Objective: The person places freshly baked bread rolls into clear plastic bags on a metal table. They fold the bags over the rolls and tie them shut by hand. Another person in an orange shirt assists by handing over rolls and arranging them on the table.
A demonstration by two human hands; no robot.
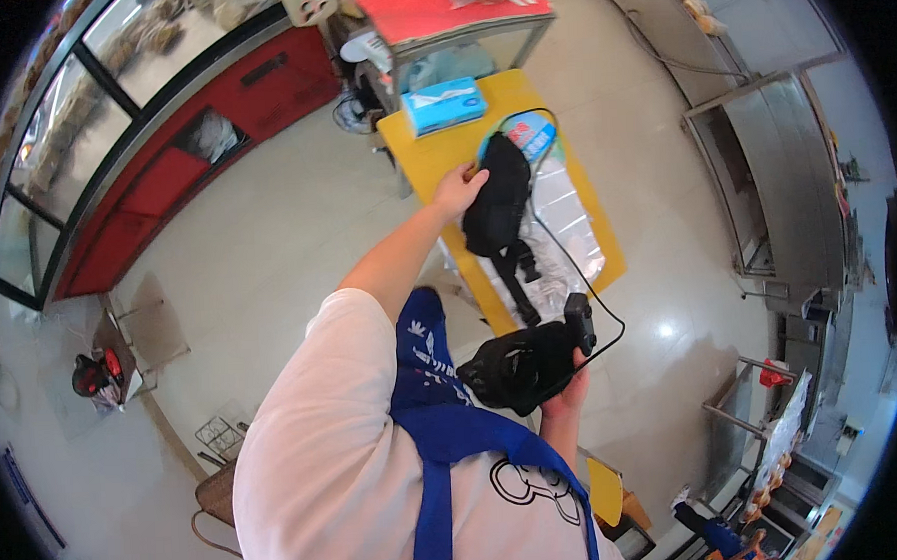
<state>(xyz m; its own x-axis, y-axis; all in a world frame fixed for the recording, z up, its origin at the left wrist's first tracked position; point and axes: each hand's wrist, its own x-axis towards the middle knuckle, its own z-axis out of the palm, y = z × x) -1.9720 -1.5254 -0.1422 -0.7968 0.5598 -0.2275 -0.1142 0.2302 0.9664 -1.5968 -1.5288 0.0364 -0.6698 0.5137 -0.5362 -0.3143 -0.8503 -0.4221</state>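
Note:
A black waist bag (497,198) with a strap and buckle lies on the yellow table (607,243). My left hand (461,187) grips its left edge, thumb and fingers closed on the fabric. Close to my body, my right hand (565,390) is wrapped round a black, soft-looking bundle (517,367) whose exact kind I cannot make out. Against the bundle's upper end sits a small black device (578,319). A thin black cable (594,289) loops from near this device up round the waist bag. Most of my right fingers are hidden behind the bundle.
A blue tissue pack (445,106) and white plastic packaging (571,215) lie on the table. Beyond it stands a red-topped stand (447,10). A red-based glass display case (192,141) curves along the left; a metal cabinet (794,165) is at right. Behind me is a wicker chair (216,495).

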